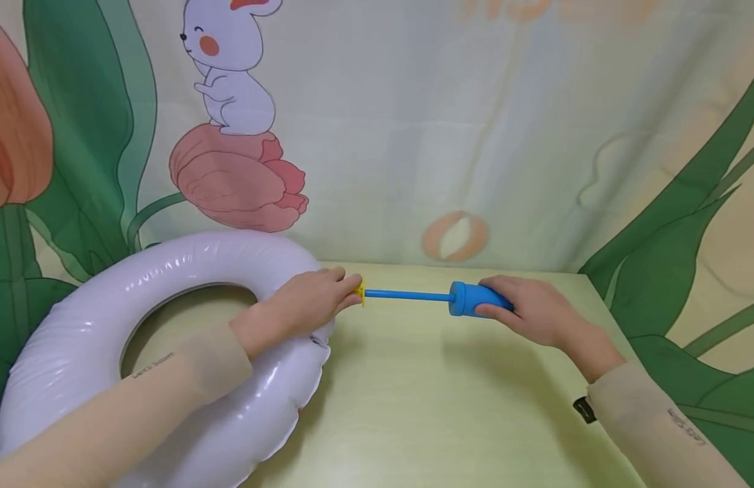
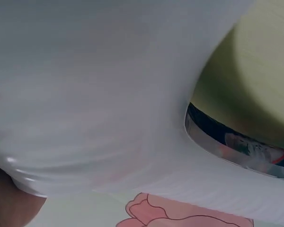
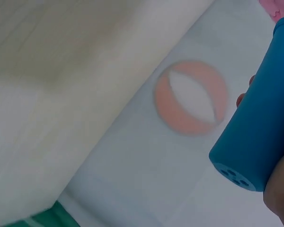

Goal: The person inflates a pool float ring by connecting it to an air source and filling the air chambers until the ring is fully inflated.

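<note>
A blue hand pump (image 1: 474,299) lies level above the table, its thin blue rod (image 1: 407,295) drawn out to the left. Fingers of my right hand (image 1: 538,308) wrap around the blue barrel. In the right wrist view the barrel (image 3: 258,113) shows small holes in its end. At the rod's other end is a yellow piece (image 1: 363,293), which my left hand (image 1: 306,298) grips. Beneath the left hand and forearm sits a white inflated swim ring (image 1: 78,339), wrinkled along its seam. The ring (image 2: 85,94) fills most of the left wrist view.
The pale yellow-green table (image 1: 438,413) carries the ring on its left side. Behind it hangs a printed curtain (image 1: 377,135) with a rabbit, tulips and green leaves. A black tab (image 1: 584,410) hangs at the right sleeve.
</note>
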Motion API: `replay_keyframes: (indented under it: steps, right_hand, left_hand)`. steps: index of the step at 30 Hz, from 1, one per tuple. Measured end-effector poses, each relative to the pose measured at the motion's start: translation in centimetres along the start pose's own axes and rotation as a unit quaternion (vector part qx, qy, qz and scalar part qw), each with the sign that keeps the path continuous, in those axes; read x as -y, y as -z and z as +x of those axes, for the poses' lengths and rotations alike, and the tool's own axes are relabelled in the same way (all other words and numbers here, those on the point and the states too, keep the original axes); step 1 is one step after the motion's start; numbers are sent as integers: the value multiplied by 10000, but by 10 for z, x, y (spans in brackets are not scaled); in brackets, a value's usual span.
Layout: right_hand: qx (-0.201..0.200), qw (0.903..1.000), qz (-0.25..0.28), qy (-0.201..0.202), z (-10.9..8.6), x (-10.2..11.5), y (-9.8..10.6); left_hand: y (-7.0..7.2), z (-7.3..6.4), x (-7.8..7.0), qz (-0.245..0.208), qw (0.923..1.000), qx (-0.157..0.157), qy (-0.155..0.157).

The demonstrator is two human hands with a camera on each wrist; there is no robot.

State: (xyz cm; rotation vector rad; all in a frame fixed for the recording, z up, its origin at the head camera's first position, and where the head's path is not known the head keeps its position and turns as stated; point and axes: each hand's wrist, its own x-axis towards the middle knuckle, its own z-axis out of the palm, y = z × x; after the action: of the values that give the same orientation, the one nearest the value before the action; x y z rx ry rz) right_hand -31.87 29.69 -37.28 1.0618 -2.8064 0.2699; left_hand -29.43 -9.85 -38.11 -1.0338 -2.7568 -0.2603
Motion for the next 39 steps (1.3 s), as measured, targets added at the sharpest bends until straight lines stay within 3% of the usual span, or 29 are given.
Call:
replay_keyframes:
  steps: [5, 8, 15, 20, 24, 28, 33, 39]
  right_hand:
    - [-18, 10000, -48, 2, 13, 22, -4]
    - [-62, 9999, -41, 69, 24, 37, -6]
    - [-420, 9985, -223, 288, 42, 72, -13]
    - [-467, 9964, -488, 508, 42, 84, -15]
    - [-301, 9978, -316, 508, 36, 72, -17]
    - [-233, 9991, -57, 353, 25, 45, -15]
    - [-188, 9997, 47, 141, 7, 13, -5]
    - [-227, 9997, 4, 101, -3, -8, -4]
  left_hand:
    - [0, 4, -6, 301, 9978, -453, -372]
    - [0, 7, -12, 414, 9960, -561, -558]
    - [3, 11, -29, 282, 9988, -215, -346]
    - [-1, 11, -34, -152, 9995, 201, -212]
    - [-5, 7, -28, -348, 9988, 343, -70]
    - [-4, 4, -17, -335, 9991, 233, -109]
    - [0, 1, -6, -389, 9987, 312, -45]
    - [1, -2, -5, -517, 9970, 554, 158]
